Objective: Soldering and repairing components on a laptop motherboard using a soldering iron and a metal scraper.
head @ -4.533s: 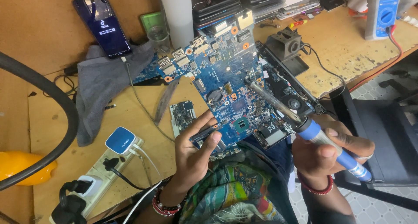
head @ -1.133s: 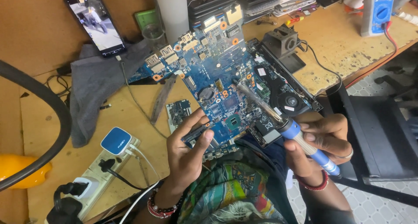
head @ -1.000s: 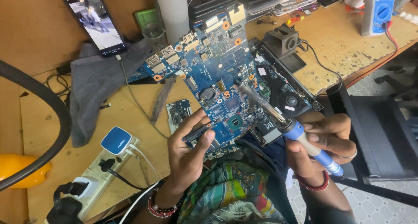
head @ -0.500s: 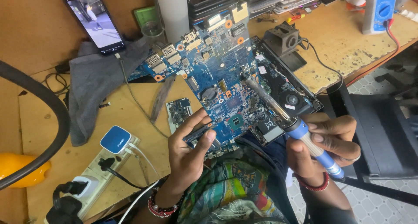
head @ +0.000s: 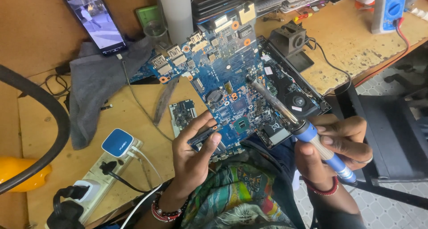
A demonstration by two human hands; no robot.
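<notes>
The left hand (head: pixel 192 155) grips the near edge of a blue board (head: pixel 227 84) propped on the table (head: pixel 133 122). The right hand (head: pixel 332 151) is clenched on a blue-handled iron (head: pixel 296 122), its tip on the board. A small white label (head: pixel 268 71) lies just right of the tip.

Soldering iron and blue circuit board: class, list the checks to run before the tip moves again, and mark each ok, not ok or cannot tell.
1. Right hand has a firm grip on the soldering iron handle: ok.
2. Left hand steadies the blue circuit board at its near edge: ok.
3. Left fingers clear of the iron's tip: ok.
4. Tip touching a joint: cannot tell.
5. Iron hot: cannot tell.
6. Grey cloth away from the tip: ok.
</notes>
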